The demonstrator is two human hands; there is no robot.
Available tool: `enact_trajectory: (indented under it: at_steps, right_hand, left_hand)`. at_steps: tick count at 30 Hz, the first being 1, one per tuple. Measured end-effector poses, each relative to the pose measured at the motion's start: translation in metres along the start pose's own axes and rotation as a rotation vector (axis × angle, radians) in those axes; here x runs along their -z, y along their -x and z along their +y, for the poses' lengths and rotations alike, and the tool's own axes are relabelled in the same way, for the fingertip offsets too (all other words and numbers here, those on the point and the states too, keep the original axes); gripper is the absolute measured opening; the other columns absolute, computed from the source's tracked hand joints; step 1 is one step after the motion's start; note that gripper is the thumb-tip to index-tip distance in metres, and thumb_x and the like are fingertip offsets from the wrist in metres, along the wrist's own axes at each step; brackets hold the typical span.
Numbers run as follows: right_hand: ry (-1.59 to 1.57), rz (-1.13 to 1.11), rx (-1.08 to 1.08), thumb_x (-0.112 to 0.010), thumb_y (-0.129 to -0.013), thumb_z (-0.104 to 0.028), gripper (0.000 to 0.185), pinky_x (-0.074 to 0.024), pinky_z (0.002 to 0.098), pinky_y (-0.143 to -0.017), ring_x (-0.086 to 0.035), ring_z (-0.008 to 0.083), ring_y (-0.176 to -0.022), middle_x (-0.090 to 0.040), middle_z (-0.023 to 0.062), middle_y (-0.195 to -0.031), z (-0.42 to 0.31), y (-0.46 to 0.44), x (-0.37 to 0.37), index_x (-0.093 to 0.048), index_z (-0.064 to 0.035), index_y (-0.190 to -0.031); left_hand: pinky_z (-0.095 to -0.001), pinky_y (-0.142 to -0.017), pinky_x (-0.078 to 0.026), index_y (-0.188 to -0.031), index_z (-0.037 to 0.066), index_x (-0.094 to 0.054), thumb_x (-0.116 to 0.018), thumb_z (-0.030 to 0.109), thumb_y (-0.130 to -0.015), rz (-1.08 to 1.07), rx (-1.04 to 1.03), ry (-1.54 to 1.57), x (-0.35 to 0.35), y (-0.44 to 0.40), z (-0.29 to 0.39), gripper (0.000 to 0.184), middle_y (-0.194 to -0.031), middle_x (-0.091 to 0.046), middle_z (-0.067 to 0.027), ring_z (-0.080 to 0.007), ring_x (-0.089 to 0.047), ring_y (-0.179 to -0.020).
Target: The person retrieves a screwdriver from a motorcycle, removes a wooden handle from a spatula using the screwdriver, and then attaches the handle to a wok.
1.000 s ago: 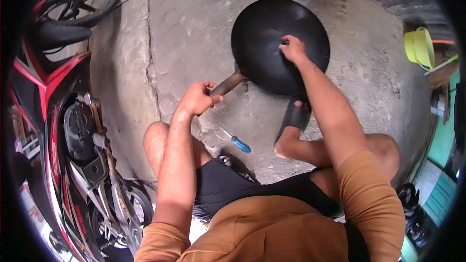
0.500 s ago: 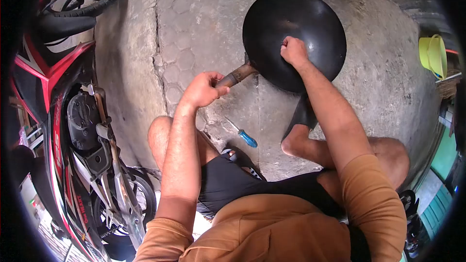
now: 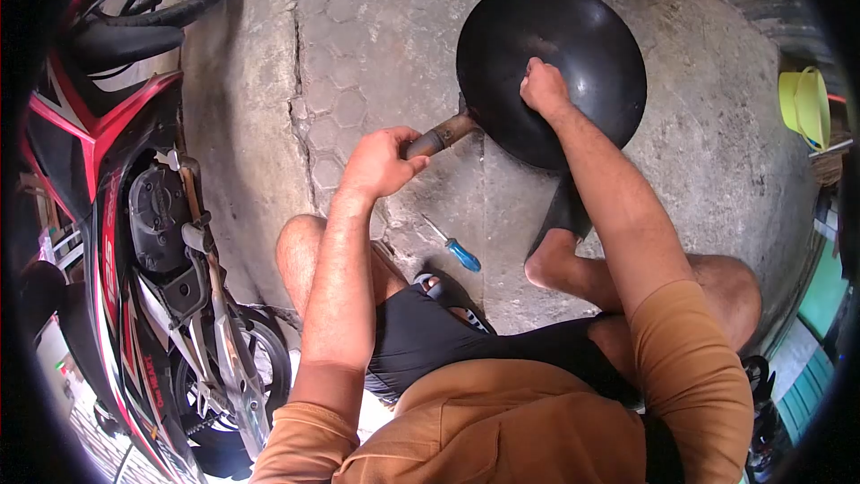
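A large black wok point(image 3: 600, 45) sits on the concrete floor in front of me, its handle point(image 3: 445, 136) pointing down and left. Around the end of that handle my left hand point(image 3: 385, 161) is closed, the thumb along the near side. My right hand point(image 3: 545, 90) is a closed fist at the middle of the wok's dark round surface. Whatever its curled fingers may hold is hidden. Between my legs, below the handle, lies a screwdriver point(image 3: 463, 255) with a blue grip.
A red and black motorcycle point(image 3: 94, 139) stands along the left side. At the right edge is a yellow-green bucket point(image 3: 803, 108). My sandalled foot point(image 3: 439, 287) and my bare foot point(image 3: 548, 260) rest on cracked concrete point(image 3: 358, 54) near the screwdriver.
My right fist has shifted slightly up and left across the wok. My left fingers wrap a little further round the handle. The whole view has drifted slightly.
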State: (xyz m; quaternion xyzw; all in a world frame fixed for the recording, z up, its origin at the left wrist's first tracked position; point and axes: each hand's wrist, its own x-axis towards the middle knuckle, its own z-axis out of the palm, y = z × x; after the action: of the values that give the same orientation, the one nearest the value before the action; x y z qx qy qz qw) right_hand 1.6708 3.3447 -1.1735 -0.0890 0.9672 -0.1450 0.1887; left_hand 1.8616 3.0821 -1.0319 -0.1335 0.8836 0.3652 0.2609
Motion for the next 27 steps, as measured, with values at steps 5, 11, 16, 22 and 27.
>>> enact_trajectory:
  at_steps: [5, 11, 16, 22, 27]
  right_hand:
    - [-0.174, 0.001, -0.009, -0.063, -0.081, -0.013, 0.021, -0.0535, 0.0461, -0.086, -0.067, 0.0399, -0.097, -0.07, 0.0222, -0.097, -0.022, 0.02, 0.028, -0.065, -0.0019, -0.099]
    - [-0.723, 0.028, -0.01, -0.066, -0.078, -0.008, 0.02, -0.0537, 0.0332, -0.071, -0.069, 0.0213, -0.076, -0.072, 0.0115, -0.085, -0.052, 0.054, 0.034, -0.069, -0.0005, -0.096]
    - [-0.956, -0.123, -0.013, -0.067, -0.085, -0.006, 0.016, -0.0508, 0.0267, -0.061, -0.063, 0.0099, -0.067, -0.07, 0.004, -0.082, -0.065, 0.083, 0.038, -0.07, -0.001, -0.1]
    - [-0.981, -0.229, -0.013, -0.068, -0.088, -0.008, 0.013, -0.0508, 0.0269, -0.061, -0.062, 0.0099, -0.067, -0.069, 0.0032, -0.082, -0.077, 0.096, 0.046, -0.069, -0.0011, -0.098]
    - [-0.899, -0.33, 0.104, -0.071, -0.087, -0.01, 0.014, -0.052, 0.0277, -0.065, -0.063, 0.0108, -0.068, -0.069, 0.0034, -0.08, -0.087, 0.102, 0.051, -0.069, -0.0012, -0.097]
  left_hand:
    - [-0.0395, -0.088, -0.054, -0.114, 0.008, -0.072, -0.077, 0.026, -0.078, -0.011, 0.026, -0.024, 0.006, 0.001, 0.006, 0.041, -0.1, -0.073, -0.0173, -0.0323, -0.07, -0.096]
    - [-0.0386, -0.088, -0.054, -0.114, 0.009, -0.072, -0.081, 0.025, -0.074, -0.053, 0.001, 0.038, 0.016, -0.002, 0.001, 0.043, -0.101, -0.074, -0.0156, -0.0295, -0.071, -0.096]
    - [-0.0376, -0.088, -0.054, -0.115, 0.011, -0.072, -0.083, 0.022, -0.071, -0.076, -0.044, 0.115, 0.018, -0.006, -0.01, 0.047, -0.102, -0.074, -0.0129, -0.0272, -0.071, -0.095]
    - [-0.0389, -0.089, -0.054, -0.119, 0.015, -0.071, -0.082, 0.021, -0.073, -0.007, -0.011, 0.041, 0.018, 0.0, -0.003, 0.047, -0.104, -0.074, -0.0126, -0.0284, -0.07, -0.098]
    - [-0.0372, -0.087, -0.054, -0.12, 0.014, -0.071, -0.082, 0.018, -0.074, 0.14, 0.021, -0.062, 0.021, 0.007, 0.013, 0.047, -0.103, -0.074, -0.0121, -0.0261, -0.072, -0.095]
